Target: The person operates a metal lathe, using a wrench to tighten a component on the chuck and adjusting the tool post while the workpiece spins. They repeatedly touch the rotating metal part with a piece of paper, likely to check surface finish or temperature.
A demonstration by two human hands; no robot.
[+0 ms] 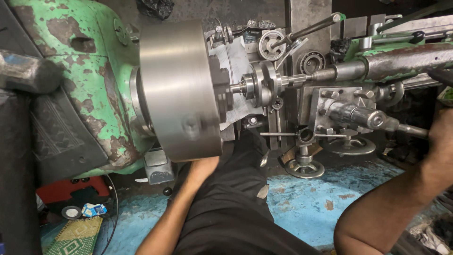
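Two hands flank the lathe: the workpiece [248, 86] lies along three-to-nine.
Left hand [204, 166] under the chuck [179, 89], right hand [441, 137] on the handle [410, 130] at three o'clock; fingers hidden, grip unclear.

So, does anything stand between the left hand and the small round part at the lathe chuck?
Yes. The left hand is under the big steel chuck, partly hidden by its rim. The small round part sits higher, at the chuck's face, so the chuck's lower edge lies between them.

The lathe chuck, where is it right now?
In the head view, the lathe chuck sits left of centre, against the green headstock, directly above the left hand.
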